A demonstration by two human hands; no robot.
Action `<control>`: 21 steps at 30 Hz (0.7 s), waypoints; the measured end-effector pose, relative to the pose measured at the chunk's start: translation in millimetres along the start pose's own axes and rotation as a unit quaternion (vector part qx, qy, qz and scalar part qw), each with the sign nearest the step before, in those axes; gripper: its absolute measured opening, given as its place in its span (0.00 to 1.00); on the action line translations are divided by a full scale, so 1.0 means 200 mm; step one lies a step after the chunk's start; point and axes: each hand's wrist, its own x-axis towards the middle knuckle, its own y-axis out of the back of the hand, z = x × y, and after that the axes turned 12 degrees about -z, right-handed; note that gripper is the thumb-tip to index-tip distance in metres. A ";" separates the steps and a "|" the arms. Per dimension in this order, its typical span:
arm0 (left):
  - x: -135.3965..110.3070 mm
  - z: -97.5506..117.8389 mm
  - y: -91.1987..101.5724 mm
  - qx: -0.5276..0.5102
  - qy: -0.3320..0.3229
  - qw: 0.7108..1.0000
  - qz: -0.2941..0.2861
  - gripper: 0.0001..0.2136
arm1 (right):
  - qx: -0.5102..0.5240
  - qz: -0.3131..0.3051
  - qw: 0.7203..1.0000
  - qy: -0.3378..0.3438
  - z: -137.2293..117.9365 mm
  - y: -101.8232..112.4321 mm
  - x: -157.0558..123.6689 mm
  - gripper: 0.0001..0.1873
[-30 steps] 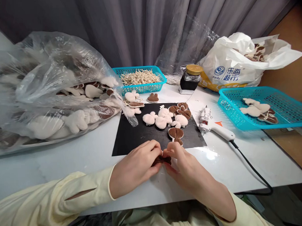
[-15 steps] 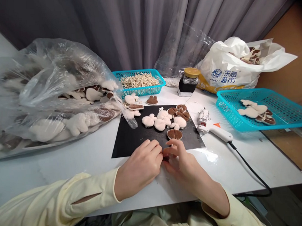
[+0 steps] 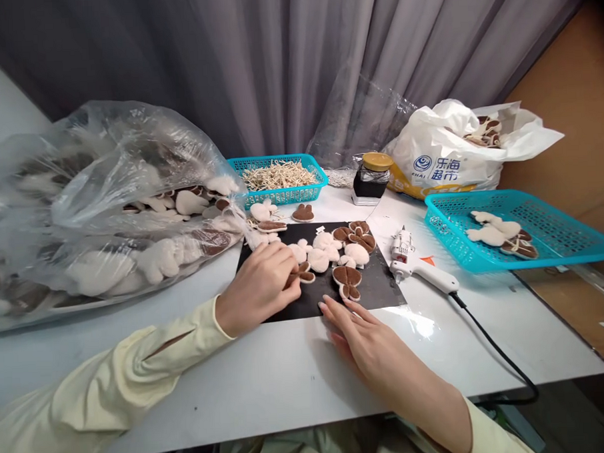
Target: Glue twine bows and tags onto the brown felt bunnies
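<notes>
My left hand (image 3: 259, 282) is closed at the left part of the black mat (image 3: 315, 305), its thumb and fingers around a small brown plush bunny head (image 3: 305, 275) with a pale edge; the fingers partly hide it. My right hand (image 3: 370, 347) holds nothing. Its fingers are stretched out low over the mat's front edge, just short of another brown bunny head (image 3: 347, 278), which lies with its ears towards me. White fluffy bunny heads (image 3: 325, 245) lie grouped on the mat, beside several brown ones (image 3: 361, 236) at its back right corner.
A clear bag (image 3: 108, 262) of plush pieces fills the left side. Behind stand a blue basket of cord pieces (image 3: 280, 195), a dark jar (image 3: 371, 183) and a white shopping bag (image 3: 444, 160). On the right are a corded glue gun (image 3: 429, 274) and a blue basket (image 3: 558, 259) holding plush pieces.
My hands were together at the mat's front edge and have parted. The left moved forward and left to the plush pieces. The right opened out, uncovering the near bunny head's ears.
</notes>
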 end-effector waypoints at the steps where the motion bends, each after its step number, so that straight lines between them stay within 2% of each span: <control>1: 0.01 -0.02 0.01 0.008 0.009 1.000 0.010 0.05 | -0.036 -0.005 0.999 0.006 0.00 -0.01 0.01 0.23; 4: 0.02 -0.04 0.04 0.024 0.023 0.999 0.037 0.04 | -0.104 -0.004 0.995 -0.002 0.01 -0.02 0.04 0.27; 7: 0.01 -0.03 0.05 0.023 0.016 0.998 0.057 0.04 | -0.105 0.008 0.994 -0.019 0.01 0.03 0.05 0.34; 11: 0.00 -0.04 0.07 0.025 0.026 0.997 0.063 0.04 | -0.010 0.084 0.996 -0.036 0.06 0.23 0.02 0.25; 13: 0.00 -0.04 0.08 0.025 0.042 0.997 0.066 0.04 | 0.062 0.145 0.983 -0.097 0.14 0.36 0.01 0.21; 14: 0.00 -0.05 0.08 0.024 0.047 0.996 0.067 0.04 | 0.108 0.175 0.967 -0.150 0.21 0.42 0.02 0.18; 15: 0.00 -0.05 0.09 0.023 0.047 0.996 0.069 0.04 | 0.174 0.195 0.939 -0.225 0.28 0.48 0.04 0.15; 16: 0.00 -0.06 0.10 0.021 0.046 0.996 0.074 0.04 | 0.280 0.198 0.889 -0.303 0.37 0.52 0.07 0.13; 18: 0.00 -0.06 0.13 0.019 0.040 0.995 0.088 0.05 | 0.347 0.181 0.856 -0.338 0.55 0.59 0.17 0.11; 21: -0.01 -0.08 0.15 0.015 0.042 0.994 0.104 0.05 | 0.454 0.140 0.800 -0.368 0.81 0.63 0.37 0.13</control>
